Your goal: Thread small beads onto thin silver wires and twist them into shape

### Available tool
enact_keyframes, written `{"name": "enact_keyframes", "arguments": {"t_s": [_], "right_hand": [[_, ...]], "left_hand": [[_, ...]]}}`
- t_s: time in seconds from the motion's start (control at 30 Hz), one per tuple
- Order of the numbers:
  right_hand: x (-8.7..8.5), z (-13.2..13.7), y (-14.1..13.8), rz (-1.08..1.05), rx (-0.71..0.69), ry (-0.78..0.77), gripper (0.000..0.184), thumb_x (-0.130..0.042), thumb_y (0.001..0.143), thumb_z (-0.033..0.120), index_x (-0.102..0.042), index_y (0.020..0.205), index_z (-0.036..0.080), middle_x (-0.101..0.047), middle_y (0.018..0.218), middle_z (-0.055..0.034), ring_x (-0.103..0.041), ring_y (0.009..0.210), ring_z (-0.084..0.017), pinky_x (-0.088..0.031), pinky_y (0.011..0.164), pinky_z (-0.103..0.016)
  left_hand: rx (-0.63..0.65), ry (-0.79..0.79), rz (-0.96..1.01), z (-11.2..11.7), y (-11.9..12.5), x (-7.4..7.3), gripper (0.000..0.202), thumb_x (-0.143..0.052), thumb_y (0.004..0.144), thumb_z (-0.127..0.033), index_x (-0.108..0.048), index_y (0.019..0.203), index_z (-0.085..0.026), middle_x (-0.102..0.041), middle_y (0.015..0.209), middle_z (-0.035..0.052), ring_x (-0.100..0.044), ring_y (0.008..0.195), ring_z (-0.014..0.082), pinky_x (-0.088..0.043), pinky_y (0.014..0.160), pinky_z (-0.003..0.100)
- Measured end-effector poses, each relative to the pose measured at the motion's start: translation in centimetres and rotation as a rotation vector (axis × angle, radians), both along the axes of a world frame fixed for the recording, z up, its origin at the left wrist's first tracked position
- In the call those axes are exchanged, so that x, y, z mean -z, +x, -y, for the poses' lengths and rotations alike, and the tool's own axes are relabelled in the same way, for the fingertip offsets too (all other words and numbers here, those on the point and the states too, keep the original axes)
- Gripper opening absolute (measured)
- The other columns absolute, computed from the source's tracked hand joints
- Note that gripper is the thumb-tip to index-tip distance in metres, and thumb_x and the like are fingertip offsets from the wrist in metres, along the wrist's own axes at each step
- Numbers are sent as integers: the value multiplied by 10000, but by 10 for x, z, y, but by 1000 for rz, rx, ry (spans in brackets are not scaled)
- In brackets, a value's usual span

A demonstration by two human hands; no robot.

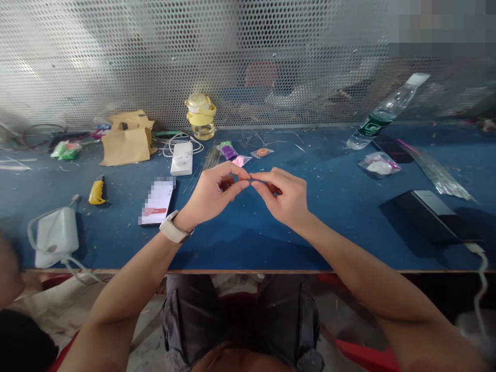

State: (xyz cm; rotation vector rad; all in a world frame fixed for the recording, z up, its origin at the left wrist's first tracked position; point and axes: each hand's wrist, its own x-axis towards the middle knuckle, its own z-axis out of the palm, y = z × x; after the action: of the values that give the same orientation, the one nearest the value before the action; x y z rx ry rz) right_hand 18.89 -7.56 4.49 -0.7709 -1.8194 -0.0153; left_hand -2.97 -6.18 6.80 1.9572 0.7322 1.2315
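My left hand (pixel 219 190) and my right hand (pixel 282 194) meet over the middle of the blue table (pixel 248 243), fingertips almost touching. Each pinches thumb against forefinger. Whatever lies between the tips is too small to make out. Just beyond them are small bags of purple clay-like stuff (pixel 228 151), pink stuff (pixel 240 160) and orange stuff (pixel 262 152). A bundle of thin wires (pixel 211 157) lies behind my left hand, with loose wires farther back.
To the left are a phone (pixel 158 201), a white power bank (pixel 182 159), a yellow cutter (pixel 97 191), a white charger (pixel 57 236) and brown paper (pixel 127 142). A yellow-lidded cup (pixel 201 116) stands behind. On the right are a tilted water bottle (pixel 382 116), a white-filled bag (pixel 380 165) and a black box (pixel 434 217).
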Motion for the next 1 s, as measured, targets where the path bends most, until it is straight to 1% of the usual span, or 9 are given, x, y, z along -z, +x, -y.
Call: {"name": "enact_keyframes", "arguments": {"t_s": [0.2, 0.3, 0.4, 0.5, 0.63, 0.73, 0.83, 0.93, 1.0], "right_hand": [[-3, 2, -3, -101, -118, -149, 201, -735, 1102, 326, -864, 997, 213, -728, 734, 6, -557, 597, -108, -433, 589, -282], [-3, 3, -5, -185, -174, -295, 253, -752, 1086, 392, -862, 951, 209, -719, 715, 8, -521, 580, -104, -401, 571, -287], [-3, 5, -7, -275, -251, -473, 326, -770, 1062, 505, -863, 941, 217, -635, 643, 31, -443, 547, -98, -339, 534, -287], [-2, 3, -8, -350, -354, -624, 382, -813, 1008, 602, -860, 930, 232, -601, 652, 38, -413, 561, -98, -308, 525, -287], [-2, -2, -9, -474, -515, -854, 392, -893, 932, 618, -828, 891, 234, -481, 601, 78, -321, 532, -85, -245, 500, -286], [-3, -6, -6, -498, -587, -1004, 403, -903, 915, 624, -809, 883, 234, -367, 544, 110, -249, 501, -84, -194, 481, -285], [-5, -6, -1, -343, -479, -844, 370, -840, 988, 593, -831, 913, 230, -502, 593, 73, -329, 515, -88, -243, 492, -286], [-7, -4, 2, -125, -224, -448, 268, -746, 1086, 443, -861, 982, 225, -667, 702, 22, -472, 565, -98, -351, 552, -291], [-7, -2, 3, -6, -72, -187, 235, -704, 1114, 351, -871, 1016, 219, -694, 716, 11, -533, 589, -106, -402, 589, -292]], "left_hand": [[-17, 107, -13, 0, 1, 1, 76, -784, 1061, -251, -736, 1054, -192, -750, 907, 5, -628, 577, 49, -524, 543, 185], [-107, 385, -99, -2, 0, 3, 48, -770, 1072, -211, -743, 1037, -192, -784, 968, 22, -676, 685, 71, -549, 605, 194], [-209, 700, -199, -5, -2, 6, 20, -750, 1093, -193, -742, 1074, -195, -808, 1010, 33, -744, 826, 99, -573, 676, 203], [-274, 926, -280, -6, -7, 6, 56, -736, 1096, -163, -724, 1140, -196, -826, 1037, 33, -781, 855, 115, -593, 702, 227], [-252, 1125, -439, -6, -15, 0, 168, -660, 1109, -98, -702, 1233, -203, -857, 1125, 52, -798, 821, 145, -603, 687, 297], [-237, 1156, -484, -6, -17, -2, 157, -643, 1113, -94, -695, 1222, -195, -861, 1118, 59, -791, 797, 156, -590, 655, 316], [-239, 1021, -414, -8, -13, 2, 116, -664, 1115, -109, -722, 1164, -198, -850, 1091, 44, -814, 907, 137, -611, 710, 259], [-204, 795, -282, -8, -7, 6, 88, -699, 1098, -154, -764, 1125, -208, -839, 1093, 37, -755, 802, 93, -598, 694, 230], [-157, 602, -221, -7, -5, 6, 89, -710, 1070, -169, -783, 1110, -202, -828, 1083, 47, -686, 711, 81, -582, 660, 238]]}}
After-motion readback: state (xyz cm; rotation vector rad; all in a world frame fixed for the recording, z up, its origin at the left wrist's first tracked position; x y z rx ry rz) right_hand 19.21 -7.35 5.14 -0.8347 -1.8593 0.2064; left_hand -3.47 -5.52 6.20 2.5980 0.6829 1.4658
